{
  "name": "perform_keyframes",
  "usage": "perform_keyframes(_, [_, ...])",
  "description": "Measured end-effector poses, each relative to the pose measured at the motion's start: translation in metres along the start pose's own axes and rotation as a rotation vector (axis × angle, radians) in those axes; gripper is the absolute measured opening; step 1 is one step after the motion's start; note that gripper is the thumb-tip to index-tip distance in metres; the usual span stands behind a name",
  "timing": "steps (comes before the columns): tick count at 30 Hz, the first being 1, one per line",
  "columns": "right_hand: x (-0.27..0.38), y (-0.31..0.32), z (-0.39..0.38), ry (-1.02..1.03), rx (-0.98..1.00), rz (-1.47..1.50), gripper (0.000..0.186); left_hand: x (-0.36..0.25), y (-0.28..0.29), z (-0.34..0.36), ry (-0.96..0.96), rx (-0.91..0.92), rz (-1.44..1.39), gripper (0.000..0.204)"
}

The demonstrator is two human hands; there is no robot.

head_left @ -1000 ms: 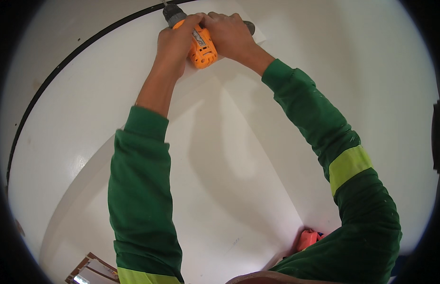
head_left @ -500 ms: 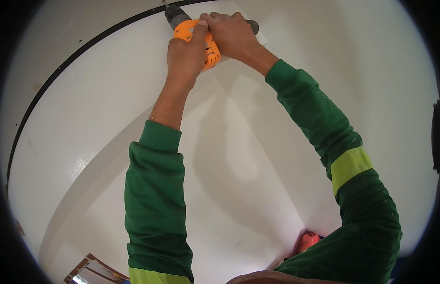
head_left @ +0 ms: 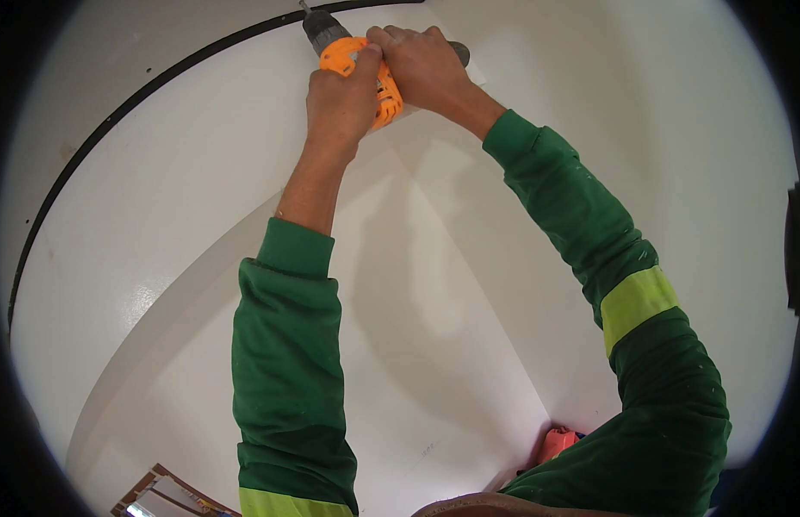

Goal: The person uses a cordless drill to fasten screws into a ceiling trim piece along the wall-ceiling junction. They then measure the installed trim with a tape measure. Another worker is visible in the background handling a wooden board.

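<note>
Head camera: an orange and black power drill (head_left: 338,59) is raised near the top of the view, its dark chuck (head_left: 326,31) pointing up and left. The left hand (head_left: 341,103) has its grip wrapped around the orange body; the right hand (head_left: 424,67) has its grip closed around the handle, whose dark end (head_left: 459,53) shows past the knuckles. The bit (head_left: 304,6) overlaps a curved black strip (head_left: 159,84); whether they touch, I cannot tell.
</note>
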State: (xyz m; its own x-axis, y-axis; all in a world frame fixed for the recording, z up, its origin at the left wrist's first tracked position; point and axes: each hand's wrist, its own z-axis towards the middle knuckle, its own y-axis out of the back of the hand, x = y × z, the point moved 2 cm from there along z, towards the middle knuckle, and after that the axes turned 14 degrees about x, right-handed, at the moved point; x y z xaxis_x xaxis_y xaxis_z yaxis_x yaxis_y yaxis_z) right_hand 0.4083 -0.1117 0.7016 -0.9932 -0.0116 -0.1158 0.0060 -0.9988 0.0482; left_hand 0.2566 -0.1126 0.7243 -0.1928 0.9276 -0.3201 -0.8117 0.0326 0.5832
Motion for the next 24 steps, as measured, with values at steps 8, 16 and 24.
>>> perform_keyframes(8, [0.0022,0.0064,-0.0016,-0.022,0.029,-0.021,0.031,-0.0003,0.0013,-0.0006,-0.004,-0.005,-0.034,0.056])
perform_keyframes(16, [0.0023,0.0028,-0.0003,-0.004,-0.004,-0.033,0.031,0.0023,0.0009,0.0002,-0.009,-0.003,-0.035,0.056])
perform_keyframes(24, [0.0026,0.0029,0.0036,0.005,-0.019,-0.042,0.031,0.0018,0.0053,0.0036,-0.006,0.005,-0.021,0.058])
